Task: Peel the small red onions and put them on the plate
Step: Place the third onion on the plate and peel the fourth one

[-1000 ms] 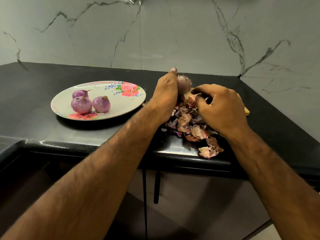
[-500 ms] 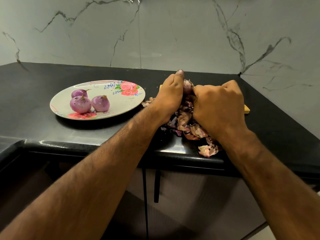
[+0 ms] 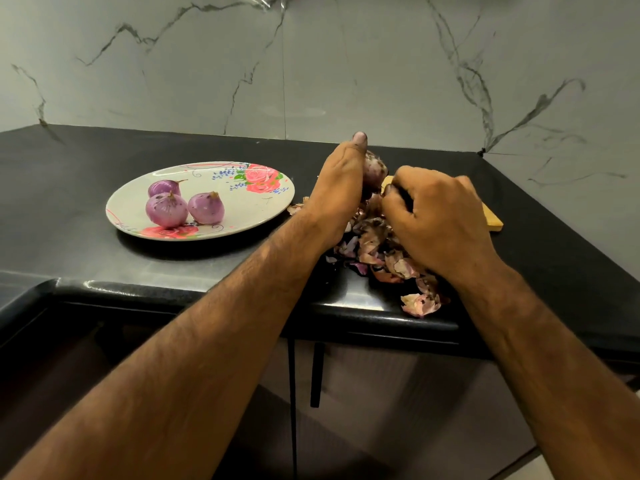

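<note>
A white plate [image 3: 242,216] with red flowers lies on the black counter, left of centre. Three peeled purple onions [image 3: 167,210] rest on its left half. My left hand [image 3: 341,188] grips a small red onion [image 3: 374,169] just above the counter, right of the plate. My right hand [image 3: 436,220] is beside it, fingers curled, its fingertips at the onion's lower side where loose skin hangs. What those fingertips pinch is hidden. A heap of onion skins [image 3: 381,251] lies under both hands.
A wooden board [image 3: 493,220] pokes out from behind my right hand. More skins [image 3: 420,303] lie at the counter's front edge [image 3: 207,289]. A grey marble wall rises behind the black counter, which turns a corner at the right.
My right hand closed in on the onion half a second ago and has now drawn back down and to the right. The left hand has kept hold of the onion.
</note>
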